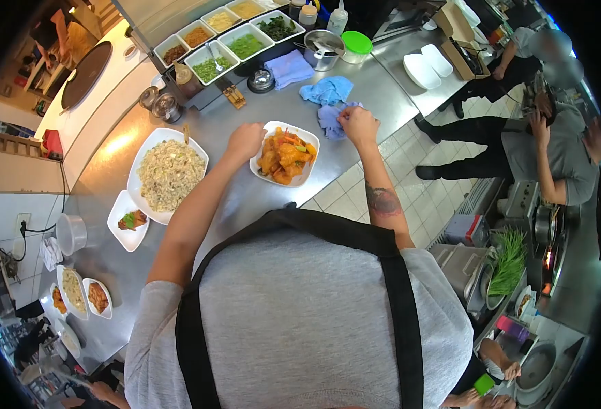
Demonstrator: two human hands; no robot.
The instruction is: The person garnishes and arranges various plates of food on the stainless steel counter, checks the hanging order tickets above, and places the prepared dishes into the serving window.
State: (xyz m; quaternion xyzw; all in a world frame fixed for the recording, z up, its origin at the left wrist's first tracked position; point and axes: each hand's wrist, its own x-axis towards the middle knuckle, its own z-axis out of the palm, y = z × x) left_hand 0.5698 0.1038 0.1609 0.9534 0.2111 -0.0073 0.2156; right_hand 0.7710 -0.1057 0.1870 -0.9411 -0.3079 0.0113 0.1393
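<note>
My left hand [246, 142] is closed at the left rim of a white square bowl [291, 183]; whether it grips the rim I cannot tell. Orange, glazed food pieces [285, 157] fill the bowl. To the right, my right hand [359, 126] has its fingers pressed together on a bluish-purple cloth [332, 123]. A bright blue cloth [327, 89] lies just above that one. Left of my left arm, a large white dish [134, 178] holds fried rice [171, 174], with a small white dish [128, 238] of browned food beside it.
Topping trays [210, 63], a metal pot [323, 51] and a green-lidded tub [357, 43] line the counter's back. Shakers [167, 108] and a black bell [261, 81] stand before them. White bowls [422, 71] sit upper right. Several people are nearby, one in grey [552, 153] at the right.
</note>
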